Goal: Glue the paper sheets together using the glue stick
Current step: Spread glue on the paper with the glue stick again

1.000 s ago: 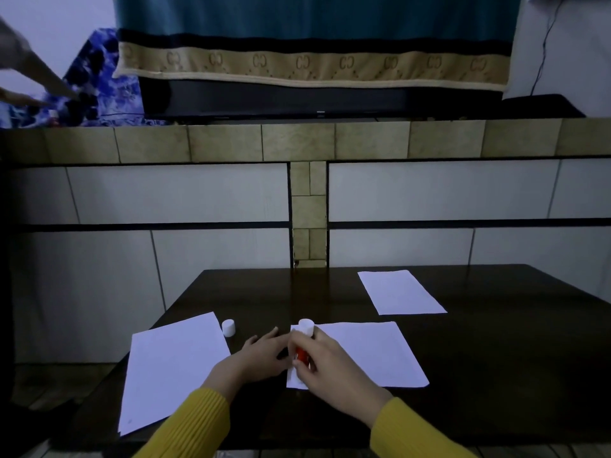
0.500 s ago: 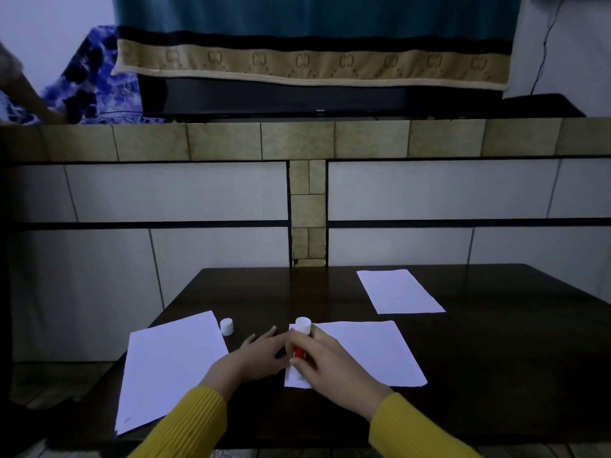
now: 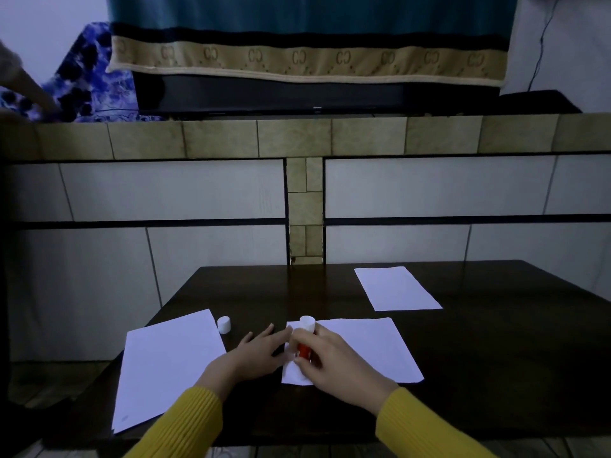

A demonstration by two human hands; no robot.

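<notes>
Right hand (image 3: 334, 357) pinched glue stick (image 3: 305, 338) upright, tip down on middle sheet's (image 3: 370, 348) left edge; sheet stretched rightward from grip. Left hand (image 3: 254, 353) spread flat beside, steadying that edge.

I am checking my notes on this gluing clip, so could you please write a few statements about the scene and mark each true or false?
1. The right hand holds the glue stick over the middle sheet. True.
2. The white cap sits on the glue stick. False: it stands on the table.
3. Three sheets lie on the table. True.
4. The left hand lifts the left sheet. False: it rests beside the middle sheet.
</notes>
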